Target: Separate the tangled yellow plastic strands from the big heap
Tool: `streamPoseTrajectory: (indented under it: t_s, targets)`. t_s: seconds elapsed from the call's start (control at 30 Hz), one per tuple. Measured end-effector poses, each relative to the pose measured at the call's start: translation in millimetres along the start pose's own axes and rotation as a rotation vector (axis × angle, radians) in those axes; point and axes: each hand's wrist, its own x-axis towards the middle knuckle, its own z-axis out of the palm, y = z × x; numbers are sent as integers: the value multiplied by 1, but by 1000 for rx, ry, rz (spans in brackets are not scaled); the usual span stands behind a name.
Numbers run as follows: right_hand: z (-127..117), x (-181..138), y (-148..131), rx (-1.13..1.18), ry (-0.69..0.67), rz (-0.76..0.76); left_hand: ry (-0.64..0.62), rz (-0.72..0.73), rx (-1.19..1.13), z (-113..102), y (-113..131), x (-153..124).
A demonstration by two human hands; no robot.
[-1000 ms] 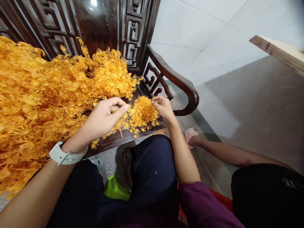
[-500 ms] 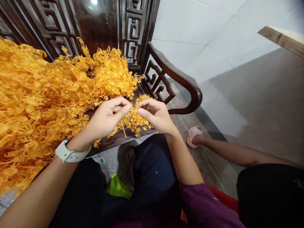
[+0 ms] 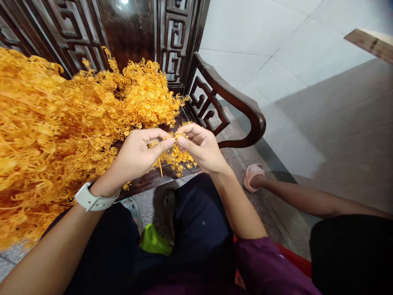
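Note:
A large heap of frilly orange-yellow branching sprigs (image 3: 52,131) covers the left of a dark carved wooden bench. My left hand (image 3: 138,159), with a pale smartwatch (image 3: 95,200) on its wrist, pinches a thin orange stem (image 3: 160,167) between thumb and fingers. My right hand (image 3: 201,147) meets it fingertip to fingertip, pinching the same small sprig at its upper end. Under both hands lies a smaller loose pile of sprigs (image 3: 176,159), partly hidden by them.
The bench's carved back (image 3: 175,41) and curved armrest (image 3: 233,96) stand beyond my hands. My dark-clad knees lie below the seat edge (image 3: 156,182). At right, a nearby person's bare arm (image 3: 307,200) reaches toward a pink slipper (image 3: 253,177) on the tiled floor.
My right hand has moved left from the small pile and now meets my left hand at the sprig. The view has drifted slightly, shifting the bench to the right.

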Motion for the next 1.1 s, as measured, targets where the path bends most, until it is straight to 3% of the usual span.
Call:
streamPoseTrajectory:
  t_s: [0.1,0.2,0.37,0.53,0.7,0.77,0.9,0.97,1.1]
  targets:
    - [2,1,1,81,14,50,-4,-8,-45,-1,-1,1]
    - [2,0,0,231,-90,114,-72,-50,-158,-1,4,0]
    - [-4,-5,-1,266,-358,79,-228,-129,-317,-3,16,-5]
    - [-18,-4,-5,61,-703,52,-543,-126,-280,-3,21,-13]
    - [-34,-3,-6,-9,-980,2,-706,-100,-237,-4,23,-17]
    - [-40,-3,-5,6,-874,-50,-657,-80,-249,-4,23,-14]
    - [-62,5,8,-204,-43,-158,-244,-136,-337,-4,12,-3]
    - [-80,14,21,-427,229,-164,-58,-218,-374,-6,3,2]
    - [-120,30,49,-646,382,6,74,-252,-400,-12,-8,5]
